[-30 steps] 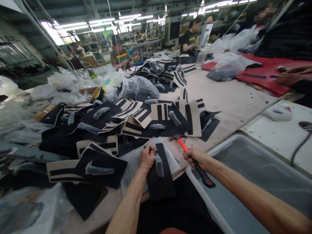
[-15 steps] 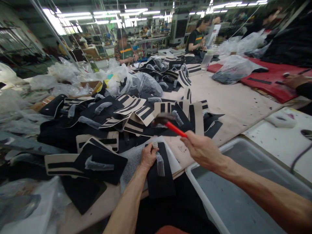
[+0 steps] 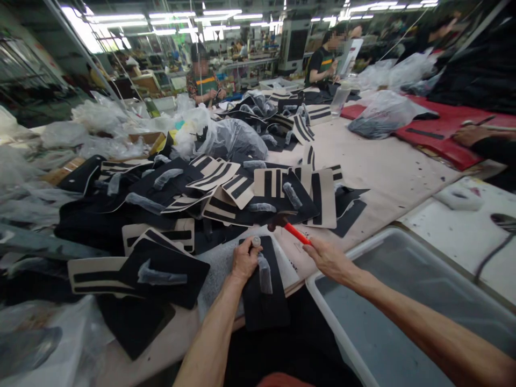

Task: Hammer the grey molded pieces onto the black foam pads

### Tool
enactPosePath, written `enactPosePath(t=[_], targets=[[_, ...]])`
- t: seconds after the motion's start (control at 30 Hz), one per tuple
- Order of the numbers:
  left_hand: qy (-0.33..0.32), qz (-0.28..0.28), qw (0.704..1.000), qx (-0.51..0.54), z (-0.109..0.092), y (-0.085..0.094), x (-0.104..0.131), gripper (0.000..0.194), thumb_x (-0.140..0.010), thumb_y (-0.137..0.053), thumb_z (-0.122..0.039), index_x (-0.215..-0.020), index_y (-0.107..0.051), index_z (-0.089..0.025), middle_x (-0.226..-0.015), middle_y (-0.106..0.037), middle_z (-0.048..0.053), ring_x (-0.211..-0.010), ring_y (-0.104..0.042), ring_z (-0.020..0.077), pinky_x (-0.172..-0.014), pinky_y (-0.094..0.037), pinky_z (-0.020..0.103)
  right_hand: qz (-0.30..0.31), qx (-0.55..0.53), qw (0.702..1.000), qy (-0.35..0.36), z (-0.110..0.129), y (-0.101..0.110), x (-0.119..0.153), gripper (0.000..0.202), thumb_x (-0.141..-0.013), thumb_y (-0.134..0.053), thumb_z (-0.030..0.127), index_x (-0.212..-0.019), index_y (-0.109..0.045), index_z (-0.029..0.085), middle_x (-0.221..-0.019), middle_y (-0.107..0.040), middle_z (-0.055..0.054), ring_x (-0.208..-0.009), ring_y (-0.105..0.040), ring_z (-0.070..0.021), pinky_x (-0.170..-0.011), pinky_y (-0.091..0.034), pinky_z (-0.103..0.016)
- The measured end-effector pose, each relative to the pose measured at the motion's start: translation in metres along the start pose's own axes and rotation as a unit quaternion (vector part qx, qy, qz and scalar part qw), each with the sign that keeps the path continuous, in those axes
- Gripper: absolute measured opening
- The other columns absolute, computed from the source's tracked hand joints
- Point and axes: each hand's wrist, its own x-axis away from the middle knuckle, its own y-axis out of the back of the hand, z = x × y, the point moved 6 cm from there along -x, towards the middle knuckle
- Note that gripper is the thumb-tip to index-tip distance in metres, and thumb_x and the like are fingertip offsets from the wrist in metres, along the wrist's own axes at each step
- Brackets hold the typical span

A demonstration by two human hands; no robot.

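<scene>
My left hand (image 3: 244, 259) is closed around a short, upright metal punch (image 3: 256, 242), whose round top shows above the fingers. It rests over the upper part of a black panel (image 3: 266, 312) with a plastic-wrapped handle (image 3: 265, 274). Under the panel lies a pale speckled slab (image 3: 217, 263) at the table's near edge. To the right, my right hand (image 3: 328, 259) grips the red handle of a hammer (image 3: 297, 234). The dark hammer head is in the air, up and to the right of the punch, not touching it. The punch's lower end is hidden.
Black panels and beige striped pieces (image 3: 237, 188) are heaped across the table (image 3: 363, 156). A grey plastic bin (image 3: 387, 312) stands at the right. Plastic bags (image 3: 229, 137) lie behind the heap. Two people sit across the table; another person's hand (image 3: 470, 134) is over red material (image 3: 439, 126).
My right hand has lowered the hammer, bringing its head down closer to the punch. My left hand keeps its hold in the same place. The other person's hand at the right has moved left.
</scene>
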Motion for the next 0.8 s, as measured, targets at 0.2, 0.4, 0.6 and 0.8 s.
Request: enactPosePath(t=[0.2, 0.4, 0.6, 0.8], targets=[[0.001, -0.009, 1.000, 0.021, 0.001, 0.001, -0.001, 0.018, -0.081, -0.064, -0.024, -0.099, -0.069, -0.021, -0.094, -0.074, 0.003, -0.088, -0.068, 0.0195, -0.082, -0.051, 0.031, -0.098, 0.075, 0.991, 0.052, 0.013, -0.019, 0.003, 0.044, -0.094, -0.045, 0.027, -0.135, -0.045, 0.009, -0.129, -0.055, -0.022, -0.111, -0.055, -0.0304, -0.088, -0.043, -0.041], [0.026, -0.017, 0.997, 0.069, 0.003, 0.000, -0.001, 0.019, -0.079, -0.065, -0.028, -0.095, -0.069, -0.020, -0.086, -0.073, 0.002, -0.080, -0.067, 0.0176, -0.077, -0.052, 0.028, -0.015, 0.099, 0.886, 0.453, 0.133, -0.013, 0.035, 0.039, -0.080, -0.057, 0.012, -0.118, -0.060, 0.021, -0.139, -0.047, -0.012, -0.125, -0.041, -0.0276, -0.099, -0.036, -0.042], [0.136, -0.130, 0.961, 0.200, 0.008, 0.014, -0.012, 0.029, -0.068, -0.076, -0.038, -0.086, -0.067, -0.017, -0.079, -0.074, 0.002, -0.073, -0.068, 0.0165, -0.069, -0.054, 0.026, -0.039, 0.197, 0.859, 0.471, 0.160, -0.019, 0.029, 0.017, -0.087, -0.053, 0.016, -0.102, -0.062, 0.016, -0.110, -0.057, -0.010, -0.103, -0.048, -0.0255, -0.091, -0.039, -0.040], [0.074, -0.185, 0.968, 0.156, -0.027, 0.050, -0.041, 0.028, -0.071, -0.074, -0.039, -0.084, -0.065, -0.017, -0.077, -0.072, 0.001, -0.070, -0.066, 0.0149, -0.065, -0.051, 0.023, -0.088, 0.178, 0.878, 0.436, 0.183, -0.010, 0.042, 0.024, -0.091, -0.042, 0.011, -0.099, -0.065, 0.014, -0.101, -0.063, -0.013, -0.094, -0.053, -0.0260, -0.092, -0.039, -0.044]])
